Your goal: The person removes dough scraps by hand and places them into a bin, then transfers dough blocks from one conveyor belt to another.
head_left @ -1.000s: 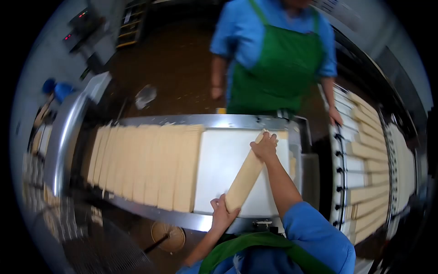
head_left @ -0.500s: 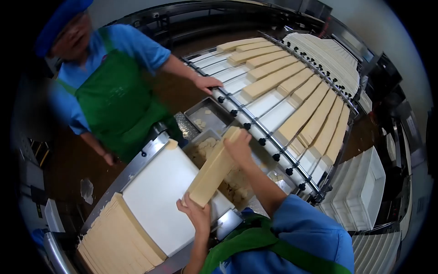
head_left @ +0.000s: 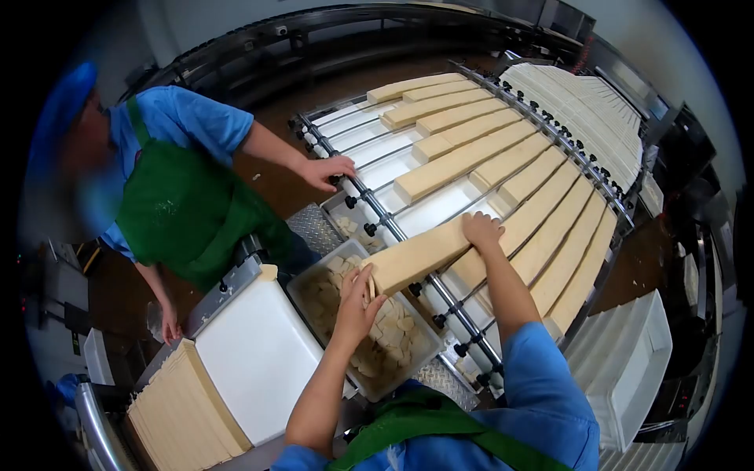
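Note:
Both hands hold a long, pale-yellow stack of dough sheets (head_left: 420,255) above the near rail of the laned conveyor. My left hand (head_left: 357,306) grips the near end, its thumb underneath and fingers at the end face. My right hand (head_left: 481,230) wraps over the far end, above the white lanes. Similar long dough stacks (head_left: 463,165) lie in rows between the metal divider rods. Below my left hand sits a plastic bin (head_left: 303,308) with dough scraps (head_left: 393,337) in it.
A co-worker in a green apron (head_left: 184,212) stands at left, one hand (head_left: 328,170) at the conveyor rail. A white belt (head_left: 251,353) carries a row of upright dough sheets (head_left: 188,404). White trays (head_left: 628,361) are stacked at right; black knobs (head_left: 440,320) stick out along the rail.
Both hands have carried the dough stack right and forward, from over the belt and bin to the laned conveyor. The co-worker has turned their head and shifted left.

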Action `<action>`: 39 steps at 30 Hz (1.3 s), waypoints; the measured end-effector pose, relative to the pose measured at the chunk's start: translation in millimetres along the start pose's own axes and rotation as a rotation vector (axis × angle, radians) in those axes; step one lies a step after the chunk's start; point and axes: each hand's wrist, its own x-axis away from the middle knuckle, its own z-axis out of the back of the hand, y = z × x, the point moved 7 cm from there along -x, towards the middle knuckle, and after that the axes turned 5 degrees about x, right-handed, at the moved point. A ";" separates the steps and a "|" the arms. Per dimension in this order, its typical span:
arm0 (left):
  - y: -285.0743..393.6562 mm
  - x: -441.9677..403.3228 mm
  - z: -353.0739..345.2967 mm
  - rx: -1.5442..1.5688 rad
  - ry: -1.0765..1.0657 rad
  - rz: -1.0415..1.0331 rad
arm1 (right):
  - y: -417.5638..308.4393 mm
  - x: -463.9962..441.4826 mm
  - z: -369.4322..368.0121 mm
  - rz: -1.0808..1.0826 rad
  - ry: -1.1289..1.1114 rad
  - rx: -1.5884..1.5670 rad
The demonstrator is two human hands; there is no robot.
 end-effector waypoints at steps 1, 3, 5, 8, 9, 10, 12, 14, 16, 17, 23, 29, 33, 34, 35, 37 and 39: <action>-0.9 -5.9 -3.8 -0.014 0.006 0.003 | 3.9 -14.8 -0.6 0.006 0.018 0.012; 0.3 -15.1 -21.5 0.063 -0.070 -0.018 | 13.0 -39.5 2.3 0.019 -0.005 0.026; 0.8 -21.2 -34.6 0.023 -0.081 -0.008 | 22.8 -58.3 0.9 -0.010 -0.049 0.021; 2.1 -29.8 -49.1 0.041 -0.055 0.019 | 27.7 -75.0 -2.6 -0.035 -0.127 0.012; 2.2 -32.4 -52.4 0.017 -0.036 0.022 | 30.1 -75.3 -1.2 -0.053 -0.172 -0.011; 1.6 -35.8 -55.0 -0.008 -0.017 0.024 | 32.1 -77.2 1.0 -0.056 -0.174 -0.017; -1.2 -41.7 -63.7 -0.007 -0.021 0.020 | 34.7 -80.9 3.0 -0.024 -0.173 -0.033; -7.7 -48.7 -71.9 -0.012 -0.019 0.016 | 39.5 -85.6 9.1 -0.037 -0.173 -0.039; -15.7 -56.6 -89.0 -0.069 -0.030 0.033 | 40.1 -88.5 10.6 -0.046 -0.172 -0.045; -15.5 -61.6 -95.2 -0.075 -0.027 0.034 | 41.4 -87.6 13.8 -0.069 -0.111 -0.041; -30.5 -75.9 -133.4 0.234 0.013 0.086 | 19.2 -54.0 10.1 0.033 0.125 -0.084; -30.9 -44.2 -99.0 0.136 0.171 0.106 | 18.4 -53.9 -24.9 0.113 0.094 0.029; -25.3 9.1 -63.5 -0.178 0.336 0.172 | 25.1 -75.3 -36.2 0.161 0.369 0.076; -27.0 21.9 -53.8 -0.118 0.375 0.160 | 20.7 -68.5 -20.8 0.140 0.274 0.020; -28.5 34.7 -43.1 -0.057 0.415 0.143 | 19.0 -60.6 -17.8 0.259 0.427 -0.046; -31.1 62.4 -23.7 0.072 0.444 0.193 | 11.5 -43.1 -18.1 0.600 0.695 -0.201; -28.7 92.9 -2.5 0.024 0.510 0.214 | -13.9 17.9 9.4 0.741 0.680 -0.334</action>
